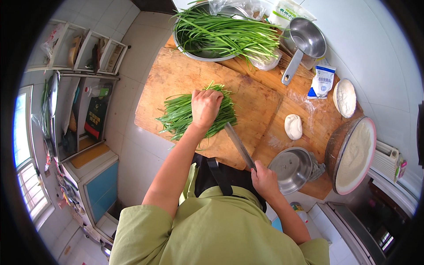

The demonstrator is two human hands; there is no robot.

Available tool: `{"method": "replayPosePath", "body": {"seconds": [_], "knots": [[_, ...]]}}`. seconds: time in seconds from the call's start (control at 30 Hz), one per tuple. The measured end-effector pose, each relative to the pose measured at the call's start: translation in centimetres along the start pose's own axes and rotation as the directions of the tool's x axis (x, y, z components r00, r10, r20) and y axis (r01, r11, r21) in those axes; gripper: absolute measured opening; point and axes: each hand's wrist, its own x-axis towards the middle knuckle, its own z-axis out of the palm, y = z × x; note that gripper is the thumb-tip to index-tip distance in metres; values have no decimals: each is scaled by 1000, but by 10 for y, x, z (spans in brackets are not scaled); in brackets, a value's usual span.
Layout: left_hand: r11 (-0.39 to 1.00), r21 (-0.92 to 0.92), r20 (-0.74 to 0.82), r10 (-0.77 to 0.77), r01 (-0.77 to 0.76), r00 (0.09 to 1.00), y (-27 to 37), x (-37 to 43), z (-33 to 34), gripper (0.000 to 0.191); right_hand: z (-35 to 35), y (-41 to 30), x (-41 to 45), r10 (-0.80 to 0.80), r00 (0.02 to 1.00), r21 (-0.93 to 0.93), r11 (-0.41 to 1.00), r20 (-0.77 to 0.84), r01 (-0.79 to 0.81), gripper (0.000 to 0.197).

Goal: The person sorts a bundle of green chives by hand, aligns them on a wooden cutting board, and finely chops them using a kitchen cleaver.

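A pile of cut garlic chives lies on a wooden cutting board in front of me. My left hand is on top of the pile, its fingers bent around some of the stalks; the fingertips are partly hidden. In my right hand is the handle of a kitchen knife, its blade seen nearly edge-on. The knife's tip end is beside the pile's near right edge; whether it touches the board I cannot tell.
Uncut chives lie across a metal basin at the back. To the right are a saucepan, a salt-like packet, a bowl of white powder, dough, a steel bowl and a tilted flour basin.
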Motion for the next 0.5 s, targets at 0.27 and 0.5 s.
{"method": "replayPosePath", "body": {"seconds": [0.27, 0.5], "knots": [[715, -361, 193, -571, 598, 798, 6, 8, -40, 18, 1, 2, 1, 3, 1000, 12, 1000, -18, -2, 13], [792, 608, -225, 111, 50, 968, -153, 34, -138, 22, 2, -1, 1, -17, 1000, -39, 999, 12, 17, 11]]}}
